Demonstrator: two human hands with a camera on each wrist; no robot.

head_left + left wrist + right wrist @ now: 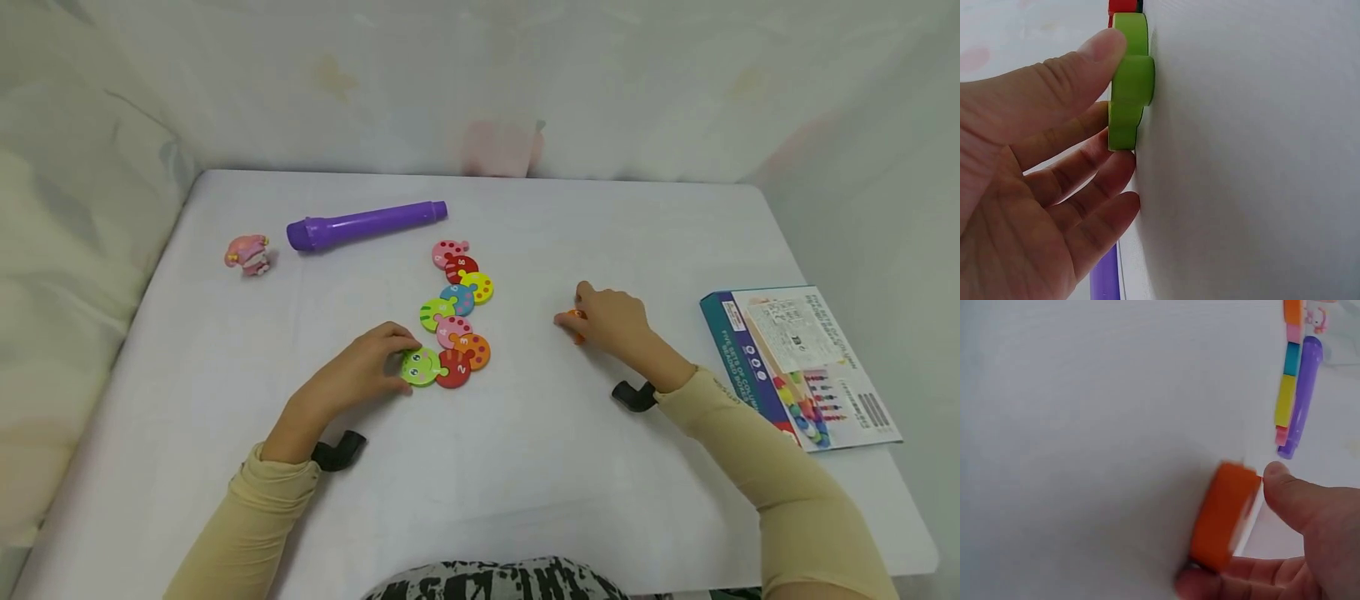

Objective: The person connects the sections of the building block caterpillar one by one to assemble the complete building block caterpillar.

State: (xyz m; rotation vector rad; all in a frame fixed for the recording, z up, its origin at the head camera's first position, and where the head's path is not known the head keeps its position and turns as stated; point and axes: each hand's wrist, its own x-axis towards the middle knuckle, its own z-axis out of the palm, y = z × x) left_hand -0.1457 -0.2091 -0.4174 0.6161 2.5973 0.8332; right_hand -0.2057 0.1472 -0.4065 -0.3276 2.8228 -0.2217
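Observation:
A jointed caterpillar of round, coloured puzzle pieces, among them a red piece marked 2 (454, 371), winds across the middle of the table. At its near left end lies a green smiling-face piece (422, 367), gripped between the thumb and fingers of my left hand (352, 371); its green edge (1132, 81) shows under the thumb in the left wrist view. Well to the right of the chain, my right hand (618, 325) pinches a separate orange puzzle piece (1222, 515) by its edges, thumb on one side and fingertip on the other. That hand mostly covers the piece in the head view.
Behind the chain lies a purple toy microphone (367, 225). A small pink figurine (249, 254) stands to its left. A flat printed box (817, 367) rests at the table's right edge. White cloth (525, 500) covers the table, and fabric hangs behind it.

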